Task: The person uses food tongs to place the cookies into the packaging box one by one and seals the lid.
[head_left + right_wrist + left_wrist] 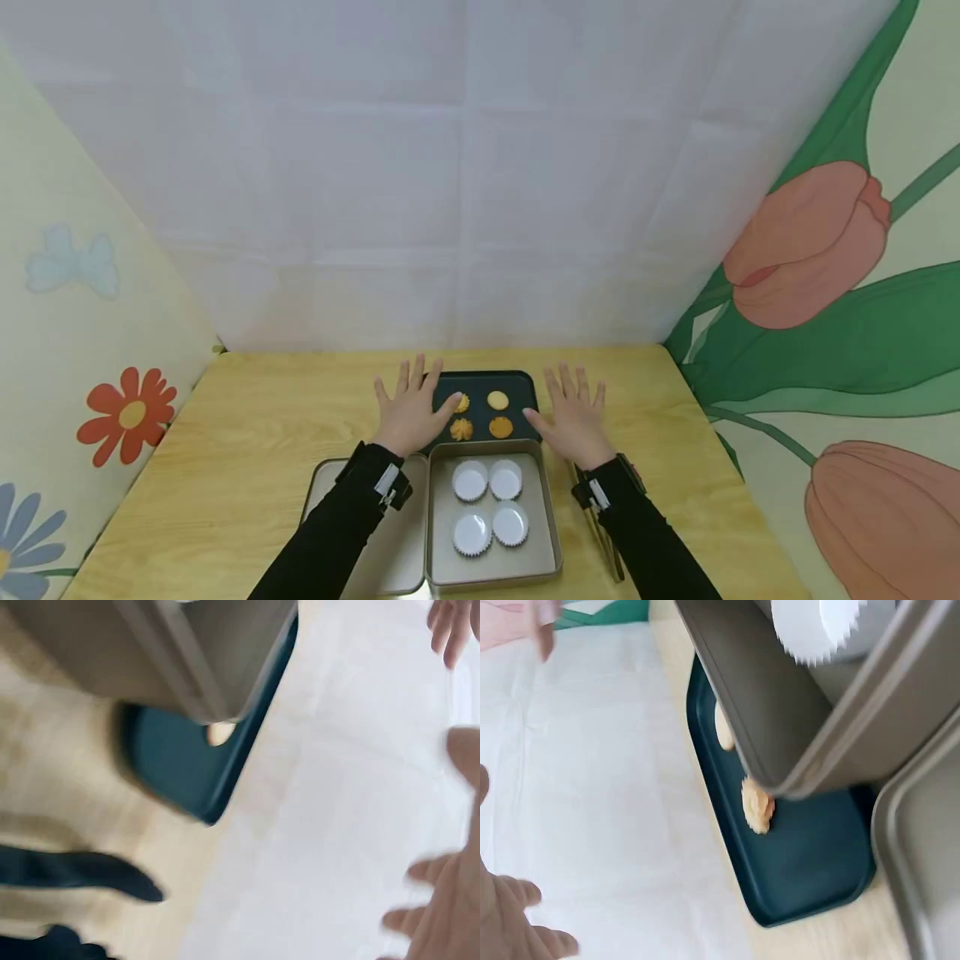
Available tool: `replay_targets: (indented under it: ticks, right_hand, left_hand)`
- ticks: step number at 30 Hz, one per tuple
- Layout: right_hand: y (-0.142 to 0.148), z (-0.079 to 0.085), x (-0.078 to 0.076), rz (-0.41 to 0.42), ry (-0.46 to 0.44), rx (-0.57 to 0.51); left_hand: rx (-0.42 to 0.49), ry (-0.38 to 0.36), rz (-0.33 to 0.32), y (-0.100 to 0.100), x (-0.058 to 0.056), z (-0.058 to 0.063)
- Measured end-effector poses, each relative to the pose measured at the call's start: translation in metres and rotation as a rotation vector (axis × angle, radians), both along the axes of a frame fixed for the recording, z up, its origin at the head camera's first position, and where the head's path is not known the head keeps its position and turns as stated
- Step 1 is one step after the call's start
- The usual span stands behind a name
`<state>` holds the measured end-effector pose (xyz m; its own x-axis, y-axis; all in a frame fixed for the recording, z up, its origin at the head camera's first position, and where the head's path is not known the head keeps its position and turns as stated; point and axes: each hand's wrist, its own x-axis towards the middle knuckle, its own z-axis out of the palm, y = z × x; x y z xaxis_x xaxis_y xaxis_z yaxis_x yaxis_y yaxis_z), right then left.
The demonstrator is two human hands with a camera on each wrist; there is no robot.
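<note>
My left hand [411, 419] is held up over the left side of the dark tray [480, 383], fingers spread and holding nothing. Off the tray's right side, my right hand [576, 427] has its fingers spread too, likewise with nothing in it. Several cookies lie on the dark tray, among them a pale round one [498, 400] and a ridged one [461, 430]. In front of it stands a deep metal baking pan [551, 533] holding several white fluted baking cups [472, 532]. In the left wrist view, a cookie [757, 804] shows beside the pan's corner.
A shallow metal tray [405, 533], partly covered by the left sleeve, lies left of the pan. Right of the pan, a long narrow tool [604, 533] lies partly under the right arm; dark tips [90, 876] show in the right wrist view. A white cloth [465, 183] hangs behind the table.
</note>
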<state>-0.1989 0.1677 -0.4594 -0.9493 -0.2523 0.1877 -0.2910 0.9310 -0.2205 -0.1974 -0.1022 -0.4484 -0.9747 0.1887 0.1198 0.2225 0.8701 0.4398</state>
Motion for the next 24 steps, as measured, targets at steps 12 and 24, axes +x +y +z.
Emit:
replay_targets:
  ticks: [12, 24]
  right_hand:
    - [0.044, -0.034, 0.056, -0.302, -0.325, -0.026]
    - [0.040, -0.063, 0.083, -0.350, -0.245, -0.027]
  left_hand:
    - [-0.004, -0.255, 0.124, -0.002, 0.055, -0.032]
    - [0.043, -0.302, 0.155, 0.012, 0.093, -0.062]
